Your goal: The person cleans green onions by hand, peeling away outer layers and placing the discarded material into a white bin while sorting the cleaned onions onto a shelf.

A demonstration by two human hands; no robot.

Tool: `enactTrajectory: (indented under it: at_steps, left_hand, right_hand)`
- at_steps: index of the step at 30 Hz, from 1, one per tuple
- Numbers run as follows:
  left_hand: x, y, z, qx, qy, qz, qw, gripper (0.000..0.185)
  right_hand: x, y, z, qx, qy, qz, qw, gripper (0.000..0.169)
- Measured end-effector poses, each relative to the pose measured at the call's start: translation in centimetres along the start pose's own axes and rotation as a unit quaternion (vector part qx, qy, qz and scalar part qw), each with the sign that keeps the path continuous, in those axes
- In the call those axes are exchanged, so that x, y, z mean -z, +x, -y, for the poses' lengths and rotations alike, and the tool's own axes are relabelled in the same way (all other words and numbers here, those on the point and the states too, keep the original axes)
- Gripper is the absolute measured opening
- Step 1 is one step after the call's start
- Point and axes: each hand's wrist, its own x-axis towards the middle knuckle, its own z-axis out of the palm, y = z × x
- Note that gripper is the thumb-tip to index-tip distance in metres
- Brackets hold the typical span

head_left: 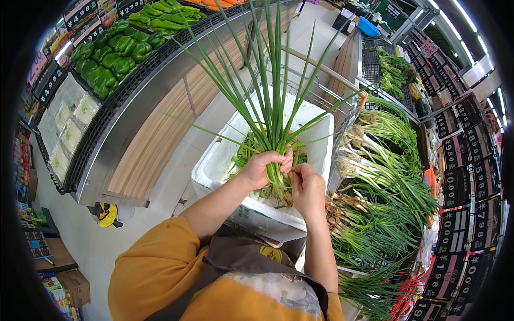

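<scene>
My left hand [260, 167] is wrapped around the lower stalks of a bunch of green onions [273, 116], held upright with the long leaves fanning out above. The roots [286, 198] poke out below the grip. At the bunch's right side, my right hand [309, 188] has thumb and fingers pinched at the stalks; the exact strand between them is hidden. Both hands are over a white styrofoam box [213, 160]. Loose green leaves and trimmings [243, 154] lie inside it, partly covered by my arms and the bunch.
To the right, several bundles of green onions [377, 220] and pale-rooted greens [369, 148] fill a display. A metal shopping cart [309, 82] stands behind the box. At left, a wood-panelled stand [160, 140] bears green bell peppers [116, 56] and packaged white food [72, 134].
</scene>
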Motion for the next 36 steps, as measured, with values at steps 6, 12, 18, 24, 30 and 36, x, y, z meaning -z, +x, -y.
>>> enactTrajectory:
  at_steps: [6, 12, 18, 24, 30, 36]
  left_hand:
    - [0.0, -0.5, 1.1, 0.034, 0.089, -0.098, 0.991, 0.048]
    - [0.0, -0.2, 0.3, -0.027, -0.118, 0.061, 0.991, 0.056]
    - [-0.1, 0.4, -3.9, 0.013, -0.234, 0.282, 0.930, 0.060]
    - [0.0, 1.6, -4.3, 0.100, -0.239, 0.443, 0.858, 0.066]
    - [0.2, 2.0, -4.5, 0.117, -0.227, 0.460, 0.851, 0.051]
    - [0.6, 2.1, -4.2, 0.113, -0.237, 0.418, 0.870, 0.074]
  right_hand:
    - [-0.7, -0.1, 1.0, -0.028, 0.055, -0.065, 0.996, 0.007]
    - [2.1, 0.3, 1.1, -0.017, 0.051, -0.111, 0.992, 0.005]
    - [7.2, -1.9, 1.3, 0.035, 0.183, -0.362, 0.913, 0.002]
    - [12.4, -2.7, 2.2, 0.160, 0.291, -0.580, 0.744, 0.006]
    - [12.7, -0.9, 1.0, 0.135, 0.320, -0.541, 0.766, 0.007]
    - [5.5, 4.8, -3.2, 0.019, 0.036, -0.259, 0.965, 0.005]
